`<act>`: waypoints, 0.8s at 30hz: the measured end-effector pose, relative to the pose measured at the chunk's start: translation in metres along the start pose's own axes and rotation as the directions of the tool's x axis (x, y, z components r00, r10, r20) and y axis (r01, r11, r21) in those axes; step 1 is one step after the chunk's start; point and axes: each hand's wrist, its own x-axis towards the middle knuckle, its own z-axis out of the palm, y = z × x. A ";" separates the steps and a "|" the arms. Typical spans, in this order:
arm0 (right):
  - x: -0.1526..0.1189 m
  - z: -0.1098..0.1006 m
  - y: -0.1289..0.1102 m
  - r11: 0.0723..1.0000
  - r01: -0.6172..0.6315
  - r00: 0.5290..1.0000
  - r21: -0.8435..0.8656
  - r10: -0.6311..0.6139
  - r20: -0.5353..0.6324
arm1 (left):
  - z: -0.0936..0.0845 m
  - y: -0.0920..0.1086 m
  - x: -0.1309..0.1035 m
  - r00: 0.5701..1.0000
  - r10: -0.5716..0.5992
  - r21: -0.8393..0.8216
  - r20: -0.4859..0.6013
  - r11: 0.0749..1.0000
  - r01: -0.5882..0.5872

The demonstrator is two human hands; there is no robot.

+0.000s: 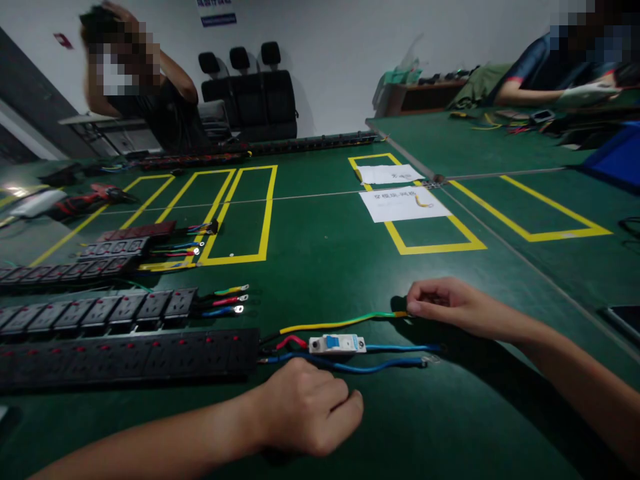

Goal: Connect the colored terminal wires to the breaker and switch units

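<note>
A yellow-green wire extends rightward from the black power strip.

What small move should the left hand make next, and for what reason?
I would probably bring the left hand up to steady the yellow-green wire: the right hand seems to pinch only its far end, while the left lies curled just below the breaker, with nothing visibly held.

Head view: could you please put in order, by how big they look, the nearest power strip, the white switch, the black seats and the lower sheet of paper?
Nearest power strip
Black seats
Lower sheet of paper
White switch

This is apparent size only; the seats stand farthest away.
</note>
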 end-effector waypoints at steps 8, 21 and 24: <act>-0.001 -0.001 -0.001 0.999 -0.025 1.000 -0.022 0.025 -0.016 | 0.001 0.001 -0.005 0.995 0.103 -0.152 0.017 0.983 -0.099; -0.002 0.000 -0.001 0.999 -0.035 0.999 -0.014 0.035 -0.034 | 0.002 -0.001 -0.008 0.991 0.110 -0.171 0.082 0.981 -0.094; -0.002 -0.001 0.000 0.999 -0.041 0.999 -0.005 0.041 -0.032 | 0.003 -0.001 -0.009 0.990 0.105 -0.165 0.095 0.982 -0.088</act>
